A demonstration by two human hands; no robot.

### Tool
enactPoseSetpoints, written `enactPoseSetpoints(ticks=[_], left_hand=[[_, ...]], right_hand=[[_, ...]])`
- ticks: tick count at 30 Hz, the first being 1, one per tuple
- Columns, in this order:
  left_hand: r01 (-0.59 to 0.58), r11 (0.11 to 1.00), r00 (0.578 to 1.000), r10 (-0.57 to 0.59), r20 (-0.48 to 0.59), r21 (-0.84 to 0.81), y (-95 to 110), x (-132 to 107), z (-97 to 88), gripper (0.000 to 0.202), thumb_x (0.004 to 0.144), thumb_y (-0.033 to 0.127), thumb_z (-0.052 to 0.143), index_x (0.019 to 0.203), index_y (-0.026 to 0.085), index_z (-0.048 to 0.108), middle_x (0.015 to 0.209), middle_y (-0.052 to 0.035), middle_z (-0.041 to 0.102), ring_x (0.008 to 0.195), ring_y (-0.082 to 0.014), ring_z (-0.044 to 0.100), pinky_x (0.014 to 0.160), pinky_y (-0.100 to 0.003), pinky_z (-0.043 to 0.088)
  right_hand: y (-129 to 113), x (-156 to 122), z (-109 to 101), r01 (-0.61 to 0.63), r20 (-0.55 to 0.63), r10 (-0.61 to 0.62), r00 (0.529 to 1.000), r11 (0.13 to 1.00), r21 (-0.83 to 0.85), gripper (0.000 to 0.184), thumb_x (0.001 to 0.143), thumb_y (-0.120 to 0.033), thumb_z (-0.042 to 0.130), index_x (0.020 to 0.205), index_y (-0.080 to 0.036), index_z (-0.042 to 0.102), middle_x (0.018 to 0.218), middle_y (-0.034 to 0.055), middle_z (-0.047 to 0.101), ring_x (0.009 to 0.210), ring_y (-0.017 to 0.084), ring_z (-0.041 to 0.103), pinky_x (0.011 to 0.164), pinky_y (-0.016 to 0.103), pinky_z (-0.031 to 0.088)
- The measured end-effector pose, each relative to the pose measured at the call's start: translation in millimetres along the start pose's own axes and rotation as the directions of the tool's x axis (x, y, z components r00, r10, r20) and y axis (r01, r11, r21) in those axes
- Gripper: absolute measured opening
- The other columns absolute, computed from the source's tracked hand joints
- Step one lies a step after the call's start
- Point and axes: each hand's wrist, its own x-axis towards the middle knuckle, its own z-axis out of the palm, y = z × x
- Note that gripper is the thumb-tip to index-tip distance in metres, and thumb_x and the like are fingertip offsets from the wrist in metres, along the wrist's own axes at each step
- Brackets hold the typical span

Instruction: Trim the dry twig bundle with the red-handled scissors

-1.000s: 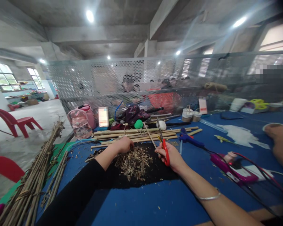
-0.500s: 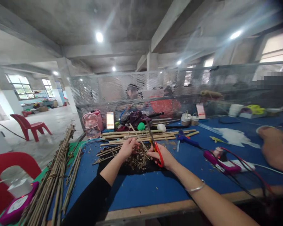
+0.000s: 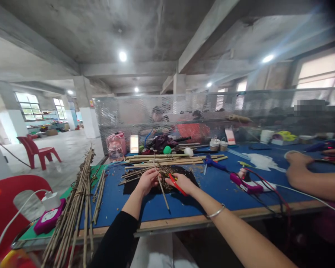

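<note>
A thin dry twig point(image 3: 164, 195) slants across the work area, pinched by my left hand point(image 3: 146, 183). My right hand point(image 3: 182, 183) is closed around the red handles of a pair of scissors point(image 3: 177, 185), close beside the twig. The scissor blades are hard to make out against the brown clutter, so whether they touch the twig I cannot tell. Below both hands a black cloth point(image 3: 130, 190) carries dry brown scraps and several short twigs point(image 3: 131, 176).
A bundle of long twigs point(image 3: 76, 208) lies along the left edge. Behind the cloth are pale sticks point(image 3: 181, 160), a green ball point(image 3: 166, 149) and a white ball point(image 3: 188, 151). To the right are a blue glue gun point(image 3: 216, 163), a purple power strip point(image 3: 247, 183) and a co-worker's arm point(image 3: 309, 175).
The twig now leans down toward the table's front from my left hand. The scissors have swung from pointing up and away to pointing leftward. My view has shifted slightly.
</note>
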Motion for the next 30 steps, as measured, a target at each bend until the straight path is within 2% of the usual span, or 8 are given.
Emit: enactPoseSetpoints(ticks=[4, 12, 16, 19, 22, 25, 28, 30], left_hand=[[0.021, 0.997, 0.998, -0.025, 0.052, 0.079, -7, 4, -1.5, 0.035, 0.061, 0.029, 0.071, 0.09, 0.013, 0.059, 0.068, -0.0025, 0.061, 0.05, -0.0072, 0.056, 0.038, -0.014, 0.034], [0.028, 0.991, 0.996, -0.039, 0.083, 0.132, -6, -2, 5.0, 0.031, 0.059, 0.031, 0.071, 0.081, 0.013, 0.056, 0.061, -0.0003, 0.059, 0.046, -0.0056, 0.053, 0.037, -0.012, 0.032], [0.04, 0.985, 0.997, -0.051, 0.059, 0.166, -9, -4, 11.8, 0.027, 0.061, 0.026, 0.068, 0.079, 0.015, 0.051, 0.061, 0.0002, 0.059, 0.049, -0.009, 0.057, 0.037, -0.013, 0.036], [0.046, 0.99, 0.999, -0.049, 0.018, 0.135, -5, -4, 12.0, 0.025, 0.061, 0.02, 0.067, 0.079, 0.016, 0.051, 0.062, -0.0004, 0.06, 0.05, -0.0105, 0.059, 0.035, -0.013, 0.037], [-0.053, 0.997, 0.994, 0.048, -0.101, -0.052, 5, -4, 5.7, 0.017, 0.066, 0.018, 0.064, 0.076, 0.015, 0.051, 0.068, -0.0019, 0.062, 0.05, -0.0065, 0.057, 0.036, -0.01, 0.037], [-0.124, 0.963, 0.97, 0.067, -0.232, -0.24, 14, -2, -1.4, 0.01, 0.071, 0.018, 0.06, 0.073, 0.014, 0.052, 0.07, -0.0025, 0.062, 0.057, -0.0059, 0.059, 0.038, -0.007, 0.038], [-0.126, 0.94, 0.962, 0.038, -0.27, -0.316, 16, -1, -3.8, 0.008, 0.073, 0.017, 0.06, 0.074, 0.013, 0.053, 0.07, -0.0032, 0.062, 0.06, -0.0067, 0.06, 0.038, -0.007, 0.04], [-0.121, 0.937, 0.959, 0.025, -0.281, -0.329, 16, 0, -3.7, 0.008, 0.073, 0.017, 0.06, 0.073, 0.012, 0.054, 0.07, -0.003, 0.062, 0.059, -0.0064, 0.06, 0.038, -0.007, 0.04]], right_hand=[[-4, 9, 3, 0.057, 0.105, -0.048, 0.993, 0.994, -0.088, 0.045, 0.067, -0.057, 0.054, 0.082, -0.016, 0.063, 0.078, 0.0044, 0.064, 0.069, 0.016, 0.056, 0.062, 0.023, 0.04], [-9, 5, 2, 0.043, 0.092, -0.03, 0.995, 0.988, -0.146, 0.045, 0.068, -0.058, 0.054, 0.084, -0.017, 0.065, 0.076, 0.004, 0.065, 0.065, 0.015, 0.054, 0.058, 0.022, 0.038], [-6, 5, 0, 0.068, 0.153, -0.051, 0.987, 0.992, -0.11, 0.046, 0.066, -0.06, 0.053, 0.076, -0.016, 0.065, 0.066, 0.0018, 0.061, 0.059, 0.013, 0.051, 0.054, 0.021, 0.035], [-6, 5, -2, 0.012, 0.159, 0.003, 0.987, 0.995, -0.095, 0.048, 0.062, -0.063, 0.055, 0.064, -0.016, 0.061, 0.055, -0.0001, 0.055, 0.052, 0.011, 0.045, 0.049, 0.021, 0.032], [-6, 0, -7, -0.115, 0.145, 0.106, 0.984, 0.992, 0.06, 0.051, 0.063, -0.067, 0.051, 0.057, -0.016, 0.053, 0.048, -0.0021, 0.047, 0.044, 0.008, 0.039, 0.044, 0.021, 0.028], [-6, -8, -14, -0.302, 0.226, 0.227, 0.947, 0.868, 0.393, 0.051, 0.069, -0.07, 0.04, 0.064, -0.019, 0.047, 0.047, -0.0043, 0.045, 0.037, 0.006, 0.033, 0.037, 0.019, 0.025], [-7, -17, -16, -0.336, 0.303, 0.174, 0.937, 0.686, 0.645, 0.044, 0.072, -0.064, 0.042, 0.07, -0.02, 0.044, 0.048, -0.0054, 0.047, 0.035, 0.006, 0.037, 0.036, 0.018, 0.029], [-11, -21, -14, -0.313, 0.313, 0.11, 0.943, 0.608, 0.73, 0.037, 0.071, -0.055, 0.049, 0.071, -0.019, 0.043, 0.05, -0.0052, 0.048, 0.036, 0.006, 0.039, 0.037, 0.018, 0.031]])
